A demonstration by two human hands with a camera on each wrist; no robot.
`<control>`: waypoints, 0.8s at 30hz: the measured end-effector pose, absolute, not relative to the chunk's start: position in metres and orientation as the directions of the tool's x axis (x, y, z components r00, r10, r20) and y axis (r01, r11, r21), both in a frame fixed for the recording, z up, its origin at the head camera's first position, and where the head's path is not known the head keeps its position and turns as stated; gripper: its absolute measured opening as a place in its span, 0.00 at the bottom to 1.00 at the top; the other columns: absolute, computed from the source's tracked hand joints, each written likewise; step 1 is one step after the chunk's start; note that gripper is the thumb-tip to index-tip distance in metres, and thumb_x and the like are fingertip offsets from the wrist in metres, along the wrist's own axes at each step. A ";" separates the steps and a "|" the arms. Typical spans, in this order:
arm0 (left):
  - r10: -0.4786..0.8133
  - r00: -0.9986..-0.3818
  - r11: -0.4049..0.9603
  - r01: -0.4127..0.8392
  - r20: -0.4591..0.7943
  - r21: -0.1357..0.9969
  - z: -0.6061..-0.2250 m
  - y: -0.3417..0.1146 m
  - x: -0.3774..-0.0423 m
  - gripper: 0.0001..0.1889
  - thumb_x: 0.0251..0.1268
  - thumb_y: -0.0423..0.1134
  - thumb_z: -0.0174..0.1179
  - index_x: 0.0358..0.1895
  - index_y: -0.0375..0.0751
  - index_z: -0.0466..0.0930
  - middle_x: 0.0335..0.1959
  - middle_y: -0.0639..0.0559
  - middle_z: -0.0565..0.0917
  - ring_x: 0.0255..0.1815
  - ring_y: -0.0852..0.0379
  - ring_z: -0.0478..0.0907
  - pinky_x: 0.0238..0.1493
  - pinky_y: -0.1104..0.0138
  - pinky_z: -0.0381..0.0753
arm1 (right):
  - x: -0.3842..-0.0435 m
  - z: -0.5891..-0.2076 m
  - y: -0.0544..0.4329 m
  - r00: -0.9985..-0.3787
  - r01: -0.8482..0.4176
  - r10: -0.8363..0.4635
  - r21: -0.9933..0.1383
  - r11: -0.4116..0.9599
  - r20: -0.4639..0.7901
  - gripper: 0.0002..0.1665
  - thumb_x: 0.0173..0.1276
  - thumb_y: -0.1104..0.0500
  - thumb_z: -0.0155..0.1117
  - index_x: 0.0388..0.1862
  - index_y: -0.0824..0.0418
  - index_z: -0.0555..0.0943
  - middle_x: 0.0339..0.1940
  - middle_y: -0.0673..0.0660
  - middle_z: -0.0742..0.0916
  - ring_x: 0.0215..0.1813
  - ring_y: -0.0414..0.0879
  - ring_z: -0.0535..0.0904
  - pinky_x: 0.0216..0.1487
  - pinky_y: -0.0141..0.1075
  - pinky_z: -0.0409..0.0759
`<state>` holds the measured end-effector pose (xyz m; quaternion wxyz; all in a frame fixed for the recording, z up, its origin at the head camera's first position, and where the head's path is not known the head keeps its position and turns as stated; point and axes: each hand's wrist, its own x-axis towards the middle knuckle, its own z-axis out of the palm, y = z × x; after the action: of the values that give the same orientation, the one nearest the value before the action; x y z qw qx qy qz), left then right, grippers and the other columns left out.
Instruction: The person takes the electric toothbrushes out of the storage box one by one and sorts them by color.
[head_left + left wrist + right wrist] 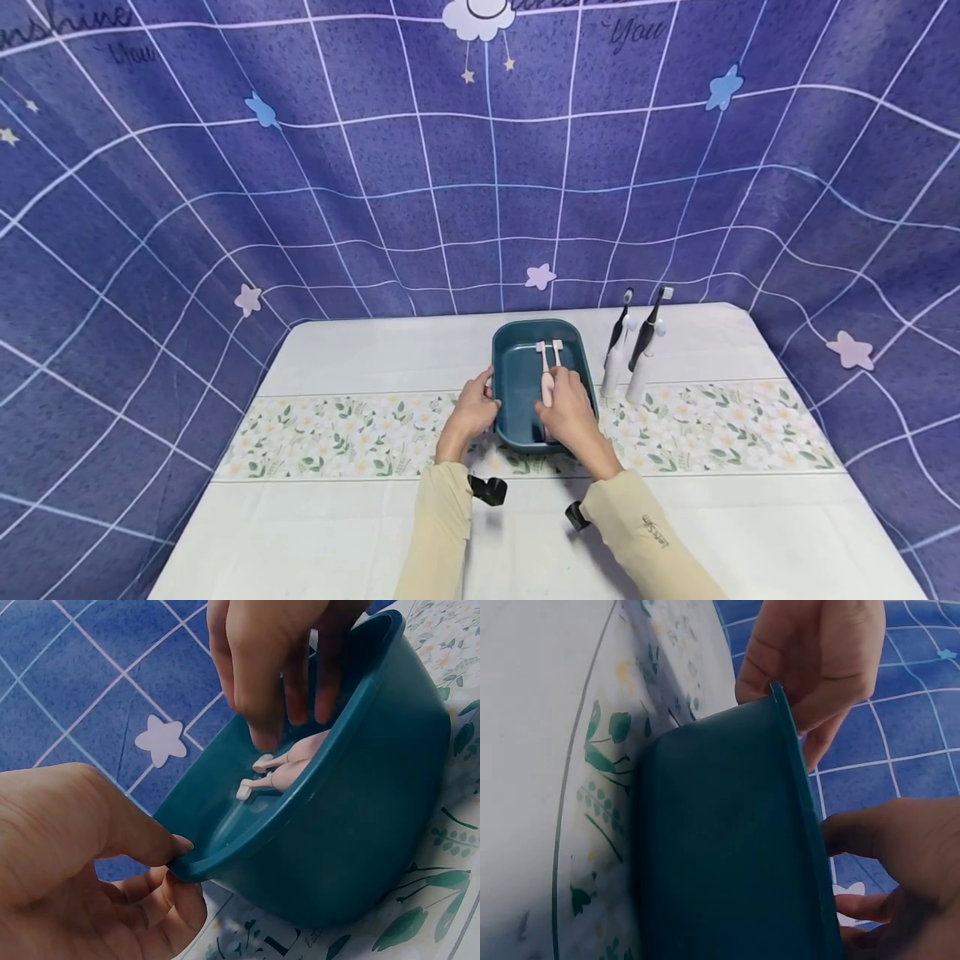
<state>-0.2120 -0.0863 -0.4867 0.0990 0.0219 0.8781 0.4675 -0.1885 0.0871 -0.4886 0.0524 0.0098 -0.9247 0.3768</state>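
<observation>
A dark teal plastic basin [517, 392] stands on the table. My left hand [474, 408] pinches its left rim, thumb inside and fingers beneath the lip, as the left wrist view shows. Two pink electric toothbrushes [296, 763] lie side by side in the basin, their small heads toward the far end. My right hand [567, 408] reaches over the right side into the basin, just over the toothbrush handles. In the left wrist view its fingers [259, 712] hang loosely downward above the brushes, not wrapped round them. The handles' lower ends are partly hidden.
Right of the basin, two black electric toothbrushes [645, 337] stand upright behind two white electric toothbrushes [637, 383]. A floral strip [322, 437] crosses the white table [315, 533]. A blue gridded curtain [375, 167] with stars surrounds the back and sides.
</observation>
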 end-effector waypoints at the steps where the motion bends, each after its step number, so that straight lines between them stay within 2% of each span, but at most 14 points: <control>1: 0.135 -0.979 0.559 -0.052 -0.153 0.828 -0.487 -0.086 -0.212 0.34 0.64 0.25 0.50 0.75 0.40 0.55 0.30 0.51 0.64 0.22 0.58 0.59 0.28 0.67 0.64 | -0.190 -0.489 0.086 -0.996 -0.041 0.024 -0.688 0.725 0.085 0.37 0.58 0.61 0.68 0.65 0.69 0.66 0.57 0.69 0.73 0.57 0.62 0.72 0.57 0.53 0.71; 8: 0.132 -0.978 0.551 -0.064 -0.163 0.832 -0.488 -0.087 -0.212 0.34 0.64 0.26 0.51 0.75 0.41 0.55 0.31 0.50 0.64 0.22 0.58 0.60 0.29 0.66 0.65 | -0.197 -0.494 0.080 -0.999 0.035 0.034 -0.660 0.750 -0.014 0.39 0.59 0.58 0.69 0.66 0.67 0.64 0.58 0.69 0.73 0.56 0.62 0.74 0.55 0.53 0.73; 19: 0.132 -0.978 0.557 -0.062 -0.161 0.828 -0.486 -0.087 -0.213 0.34 0.64 0.26 0.50 0.75 0.40 0.55 0.31 0.51 0.64 0.22 0.58 0.60 0.28 0.67 0.65 | -0.204 -0.496 0.072 -0.999 0.035 0.022 -0.617 0.786 -0.028 0.37 0.58 0.59 0.69 0.64 0.67 0.65 0.54 0.68 0.77 0.49 0.62 0.79 0.49 0.52 0.76; 24: 0.125 -0.979 0.565 -0.062 -0.159 0.823 -0.487 -0.086 -0.214 0.34 0.63 0.26 0.51 0.74 0.40 0.56 0.31 0.51 0.65 0.22 0.59 0.61 0.28 0.67 0.65 | -0.205 -0.500 0.065 -0.998 0.027 -0.015 -0.650 0.760 -0.059 0.39 0.57 0.60 0.69 0.64 0.69 0.63 0.51 0.70 0.79 0.48 0.62 0.80 0.48 0.51 0.77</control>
<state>-0.2138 -0.0864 -0.4870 0.1003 0.0181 0.8789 0.4659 -0.2053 0.0654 -0.4996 -0.0304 -0.0030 -0.9375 0.3467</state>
